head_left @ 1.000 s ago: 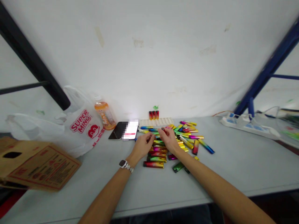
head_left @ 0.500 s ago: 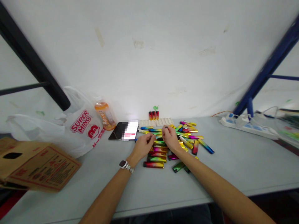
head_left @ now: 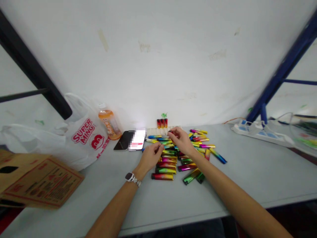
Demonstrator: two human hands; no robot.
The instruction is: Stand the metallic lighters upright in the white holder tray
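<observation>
My left hand [head_left: 150, 156] is closed in a pinch at the left edge of a pile of shiny, multicoloured lighters [head_left: 190, 167]. A tiny dark bit shows at its fingertips, too small to name. Below those fingers lies a neat column of lighters [head_left: 162, 177], stacked side by side toward me. My right hand [head_left: 182, 141] reaches over the pile, thumb and fingers pinched around something small and dark at the front of a pale holed rack [head_left: 155, 131]. What it is cannot be made out. Three red lighters [head_left: 162, 123] stand upright at the rack, near the wall.
Left of the pile lie a dark phone [head_left: 123, 141] and a lit one [head_left: 140, 135]. Farther left are an orange drink bottle [head_left: 110, 124], a white plastic bag [head_left: 81, 145] and a cardboard box [head_left: 47, 181]. A power strip [head_left: 262, 134] lies at the right, beside a blue post [head_left: 274, 79].
My right hand has moved slightly away from me and its fingers now extend toward the rack. My left hand has stayed nearly in place. The view has shifted a little.
</observation>
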